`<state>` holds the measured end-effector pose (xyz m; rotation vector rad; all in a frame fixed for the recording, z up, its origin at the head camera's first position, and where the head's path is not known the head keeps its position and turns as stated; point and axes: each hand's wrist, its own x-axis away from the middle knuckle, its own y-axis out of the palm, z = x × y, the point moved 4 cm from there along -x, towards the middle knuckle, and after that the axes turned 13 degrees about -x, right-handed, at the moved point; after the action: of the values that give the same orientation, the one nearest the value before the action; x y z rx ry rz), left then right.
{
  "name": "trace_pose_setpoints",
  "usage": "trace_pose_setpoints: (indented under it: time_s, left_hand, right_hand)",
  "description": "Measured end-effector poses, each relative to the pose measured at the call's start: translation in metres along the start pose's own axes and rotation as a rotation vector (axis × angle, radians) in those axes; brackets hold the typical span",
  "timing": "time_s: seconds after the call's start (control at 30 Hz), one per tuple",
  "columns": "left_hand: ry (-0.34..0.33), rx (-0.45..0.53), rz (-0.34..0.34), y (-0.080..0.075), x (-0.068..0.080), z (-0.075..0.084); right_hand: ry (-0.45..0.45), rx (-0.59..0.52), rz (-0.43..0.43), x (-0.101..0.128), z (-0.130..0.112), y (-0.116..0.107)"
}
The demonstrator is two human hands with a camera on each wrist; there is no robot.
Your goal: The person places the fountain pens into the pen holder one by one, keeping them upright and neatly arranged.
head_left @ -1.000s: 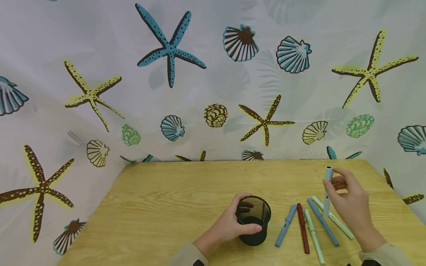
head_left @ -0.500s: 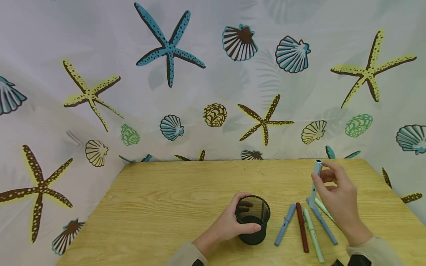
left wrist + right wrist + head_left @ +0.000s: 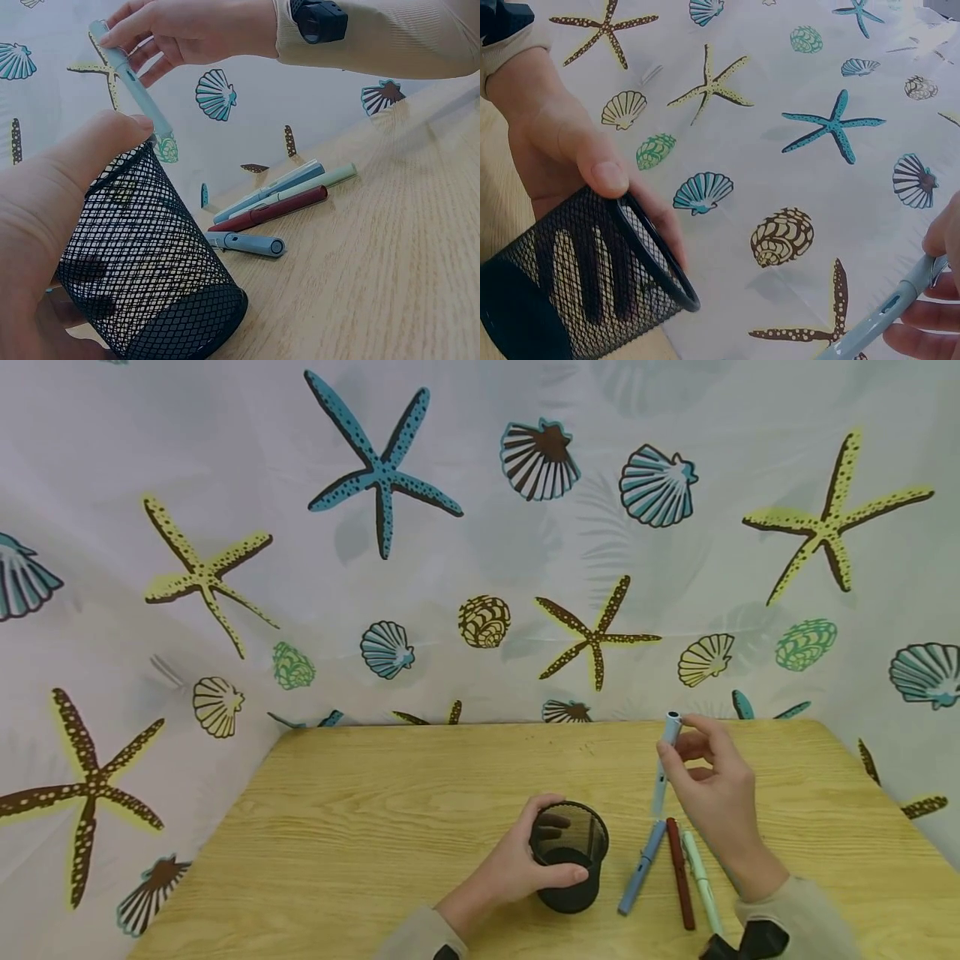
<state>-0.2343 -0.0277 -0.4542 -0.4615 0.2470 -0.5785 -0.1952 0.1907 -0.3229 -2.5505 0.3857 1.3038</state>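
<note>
Backdrop w/ starfish and shell print (image 3: 480, 527) hangs behind the wooden counter (image 3: 375, 827). Black mesh cup (image 3: 570, 868) sits near centre; my left hand (image 3: 517, 868) is wrapped round it, thumb over the near rim, tilting it a bit. Cup looks empty inside, as far as the mesh shows. My right hand (image 3: 712, 785) pinches a light blue pen (image 3: 663, 764) by its upper end, upright, just right of and above the cup. Step in hand, I'd say: carrying pen to cup. Next needs tip lined over the rim, then lowered. Blue (image 3: 641, 867), red (image 3: 681, 872), green (image 3: 701, 881) pens lie right of cup.
</note>
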Motion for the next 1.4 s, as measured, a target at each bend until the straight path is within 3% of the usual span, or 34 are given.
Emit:
trace_pose_setpoints:
  time_s: [0.1, 0.53, 1.07, 1.4]
  left_hand:
    - [-0.001, -0.004, 0.01, -0.001, 0.0, -0.001]
    - [0.016, -0.008, 0.018, 0.001, 0.0, 0.002]
    - [0.027, 0.007, 0.02, 0.002, 0.001, 0.003]
    - [0.034, 0.003, 0.029, 0.003, -0.001, 0.001]
  right_hand:
    - [-0.009, -0.029, -0.003, -0.002, -0.019, 0.01]
    - [-0.015, -0.184, -0.013, 0.006, -0.024, 0.041]
    - [0.044, -0.135, -0.062, 0.029, -0.015, 0.055]
    - [0.028, -0.076, -0.109, 0.036, -0.012, 0.056]
